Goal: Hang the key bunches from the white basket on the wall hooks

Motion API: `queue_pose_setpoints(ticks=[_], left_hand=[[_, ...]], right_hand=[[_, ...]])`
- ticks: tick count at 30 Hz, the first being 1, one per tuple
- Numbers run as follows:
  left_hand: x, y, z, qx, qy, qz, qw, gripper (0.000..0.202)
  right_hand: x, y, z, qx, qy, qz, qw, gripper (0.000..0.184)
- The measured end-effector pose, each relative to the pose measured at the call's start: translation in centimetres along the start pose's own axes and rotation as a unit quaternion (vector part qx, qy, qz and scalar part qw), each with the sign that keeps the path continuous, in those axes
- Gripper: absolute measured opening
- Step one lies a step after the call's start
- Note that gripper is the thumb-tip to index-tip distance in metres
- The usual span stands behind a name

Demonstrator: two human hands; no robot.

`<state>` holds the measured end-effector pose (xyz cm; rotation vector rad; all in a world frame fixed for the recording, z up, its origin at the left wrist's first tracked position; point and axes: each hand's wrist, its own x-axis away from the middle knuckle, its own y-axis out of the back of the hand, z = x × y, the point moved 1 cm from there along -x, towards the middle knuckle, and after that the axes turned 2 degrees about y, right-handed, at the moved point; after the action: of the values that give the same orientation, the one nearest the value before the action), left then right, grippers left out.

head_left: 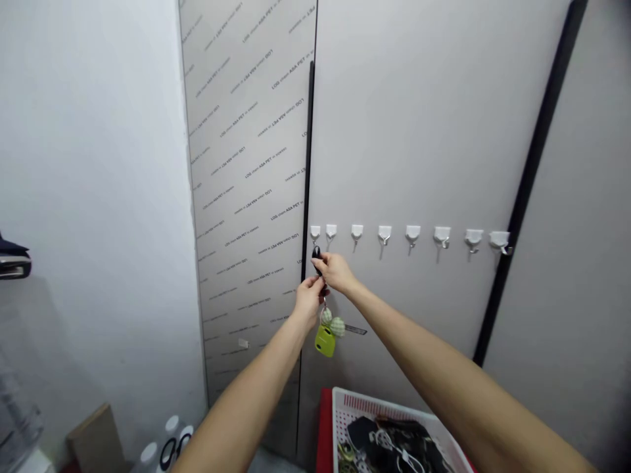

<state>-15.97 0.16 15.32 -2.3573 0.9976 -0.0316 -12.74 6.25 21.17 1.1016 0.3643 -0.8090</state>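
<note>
Both my hands are on a keychain below the leftmost white hook on the grey cabinet door. The fingers of my right hand pinch its black upper part, close under that hook; I cannot tell whether it touches the hook. Just beneath, my left hand grips the lower black part, mostly hidden by the fingers. From it hang a pale green checked charm that looks like a bow and a lime-green tag with rounded corners.
More white hooks run in a row to the right. A white basket below holds dark items and small rings. Black-handled scissors stand near white-capped containers at lower left. A black strip handle edges the door.
</note>
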Motion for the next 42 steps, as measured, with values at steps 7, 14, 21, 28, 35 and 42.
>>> queue_pose_setpoints(ticks=[7, 14, 21, 28, 35, 42], left_hand=[[-3.5, 0.1, -1.4, -0.06, -0.01, -0.056, 0.997, 0.018], [-5.6, 0.8, -0.2, -0.124, -0.012, -0.06, 0.99, 0.015], [-6.1, 2.2, 0.5, -0.23, -0.029, -0.1, 0.968, 0.024], [-2.7, 4.1, 1.4, -0.336, -0.134, -0.116, 0.925, 0.028], [7.0, 6.9, 10.2, -0.379, -0.048, -0.002, 0.924, 0.021], [10.5, 4.2, 16.0, -0.492, 0.014, 0.185, 0.85, 0.031]], right_hand=[[-3.8, -1.3, -0.1, 0.016, -0.042, -0.019, 0.999, 0.026], [-4.6, -2.2, -1.4, 0.018, -0.103, -0.011, 0.994, 0.026], [-2.1, -2.2, -3.0, 0.003, -0.095, 0.019, 0.995, 0.032], [7.8, -0.4, -6.8, -0.05, -0.119, 0.137, 0.982, 0.022], [21.7, -1.8, -13.3, -0.055, -0.184, 0.25, 0.949, 0.009], [25.0, -2.6, -13.9, -0.028, -0.142, 0.219, 0.965, 0.009]])
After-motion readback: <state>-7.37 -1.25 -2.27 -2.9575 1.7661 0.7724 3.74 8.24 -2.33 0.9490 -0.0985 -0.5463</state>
